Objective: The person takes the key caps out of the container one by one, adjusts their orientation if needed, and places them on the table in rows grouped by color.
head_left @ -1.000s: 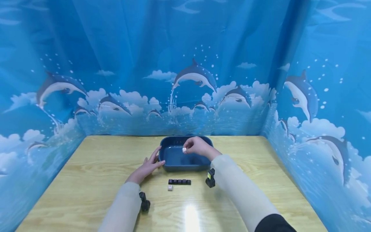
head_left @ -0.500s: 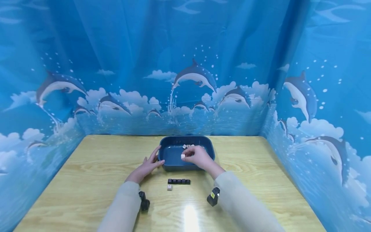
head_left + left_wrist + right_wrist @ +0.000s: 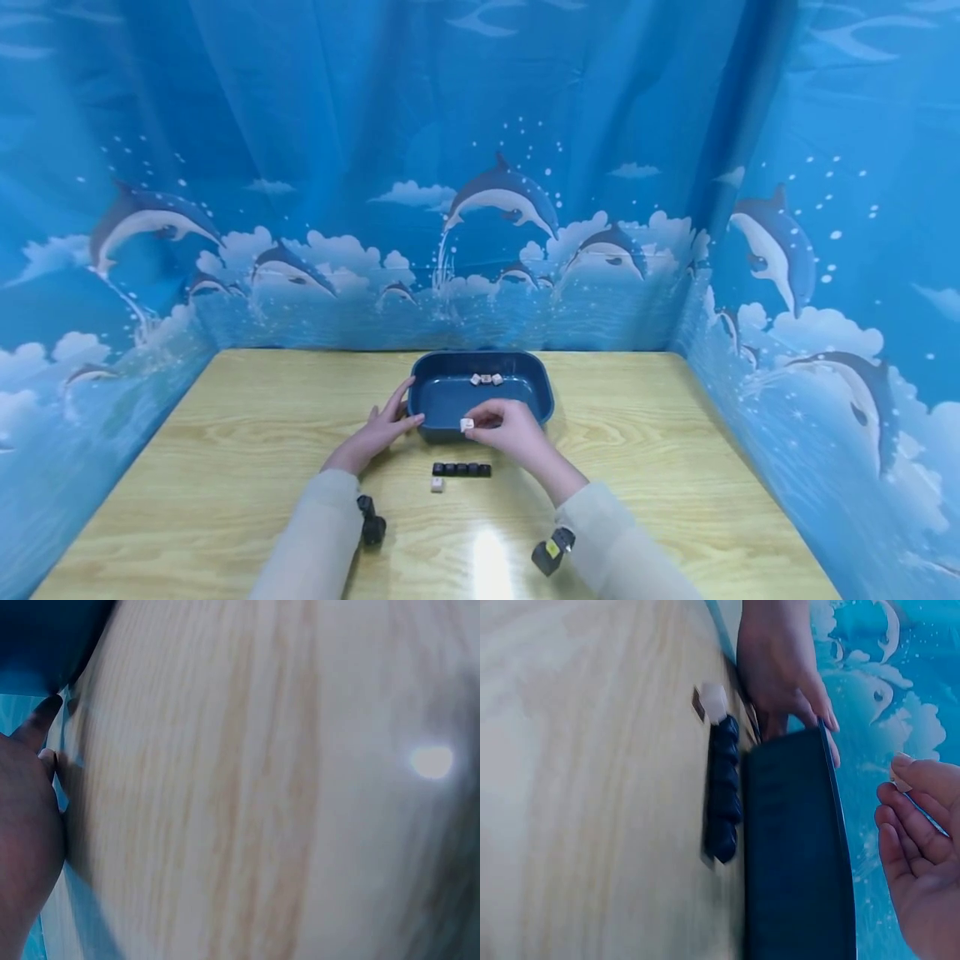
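My right hand [image 3: 516, 427] pinches a white keycap [image 3: 467, 424] between thumb and fingertips, over the near rim of a dark blue plastic tub [image 3: 442, 398]. Inside the tub, toward its back, three white keycaps [image 3: 486, 379] lie side by side. At the tub's left end my left hand [image 3: 377, 432] rests against the rim with fingers extended and spread. A row of several black keycaps [image 3: 461, 470] lies on the table in front of the tub, and one white keycap [image 3: 437, 484] sits just below the row's left end. The right wrist view also shows the black row [image 3: 724, 787] along the tub's wall [image 3: 795, 840].
The light wooden table [image 3: 262, 467] carries all of this. A blue curtain [image 3: 360, 167] printed with dolphins hangs behind it and along both sides. Small black cameras [image 3: 552, 550] are strapped at both wrists.
My right hand has drawn back from over the tub's middle to its near rim, still pinching the white keycap. The three keycaps inside have come into full view. My left hand stays put.
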Demonstrator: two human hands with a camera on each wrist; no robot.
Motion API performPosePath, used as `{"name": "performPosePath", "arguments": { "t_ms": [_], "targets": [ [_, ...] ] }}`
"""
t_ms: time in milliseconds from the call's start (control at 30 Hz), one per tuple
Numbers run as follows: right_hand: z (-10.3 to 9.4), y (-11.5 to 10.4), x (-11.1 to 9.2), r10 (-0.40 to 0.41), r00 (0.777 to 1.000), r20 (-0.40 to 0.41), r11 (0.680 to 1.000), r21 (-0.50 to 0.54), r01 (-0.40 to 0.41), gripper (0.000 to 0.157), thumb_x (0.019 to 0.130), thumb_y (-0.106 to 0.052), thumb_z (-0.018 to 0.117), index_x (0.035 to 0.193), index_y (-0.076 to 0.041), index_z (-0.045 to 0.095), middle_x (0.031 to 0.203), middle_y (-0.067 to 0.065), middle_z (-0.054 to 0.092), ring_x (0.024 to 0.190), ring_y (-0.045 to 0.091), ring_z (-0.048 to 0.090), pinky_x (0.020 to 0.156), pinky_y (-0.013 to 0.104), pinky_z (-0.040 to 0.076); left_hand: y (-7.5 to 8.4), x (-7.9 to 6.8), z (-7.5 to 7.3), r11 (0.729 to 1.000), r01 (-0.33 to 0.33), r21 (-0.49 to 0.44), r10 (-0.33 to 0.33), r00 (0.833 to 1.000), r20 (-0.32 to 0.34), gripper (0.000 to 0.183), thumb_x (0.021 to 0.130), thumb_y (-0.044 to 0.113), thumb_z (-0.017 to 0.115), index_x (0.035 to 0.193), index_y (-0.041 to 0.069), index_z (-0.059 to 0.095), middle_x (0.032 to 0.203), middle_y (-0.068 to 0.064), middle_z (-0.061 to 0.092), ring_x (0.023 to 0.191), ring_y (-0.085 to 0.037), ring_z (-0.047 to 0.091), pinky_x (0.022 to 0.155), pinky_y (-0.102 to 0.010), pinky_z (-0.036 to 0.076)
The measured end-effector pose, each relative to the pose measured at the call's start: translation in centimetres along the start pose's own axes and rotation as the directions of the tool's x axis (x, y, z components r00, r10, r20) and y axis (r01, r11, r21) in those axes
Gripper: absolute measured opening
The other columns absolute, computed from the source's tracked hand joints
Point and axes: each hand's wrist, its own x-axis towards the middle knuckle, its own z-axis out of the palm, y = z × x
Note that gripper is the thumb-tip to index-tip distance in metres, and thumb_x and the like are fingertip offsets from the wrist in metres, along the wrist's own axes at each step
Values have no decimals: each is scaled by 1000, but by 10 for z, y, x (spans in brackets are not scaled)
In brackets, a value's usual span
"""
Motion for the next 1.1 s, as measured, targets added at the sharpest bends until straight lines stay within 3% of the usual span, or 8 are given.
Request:
{"name": "performPosePath", "arguments": {
  "t_ms": [267,600,900,1100],
  "targets": [
    [17,-2,-13,-75,996,50,996,-53,77,14,82,-14,78,95,-10,75,85,-8,69,78,8,62,71,24,54,0,2,-2,1000,5,12,-5,1000,-5,80,97,40,58,157,34,6,154,-25,28,141,-46,-19,105,-62,-23],
    [35,6,-14,-86,992,92,975,-197,102,12,79,-15,81,89,-13,75,79,-9,63,71,6,54,63,22,47,-2,2,-3,1000,22,7,-22,1000,-10,80,97,43,57,157,36,5,155,-25,24,139,-46,-24,104,-64,-22],
    [49,14,-15,-120,988,93,903,-405,147,11,75,-19,84,83,-15,78,68,-11,49,65,5,44,62,21,40,0,0,-1,1000,27,-5,-27,1000,-6,80,97,43,57,157,36,5,156,-25,23,139,-46,-24,104,-66,-21],
    [54,18,-16,-118,987,111,850,-502,158,15,71,-25,86,81,-17,78,71,-14,53,70,4,46,69,22,43,0,1,0,999,37,-2,-37,999,-7,81,97,45,58,157,37,5,156,-25,22,139,-47,-25,103,-68,-20]
  ]
}}
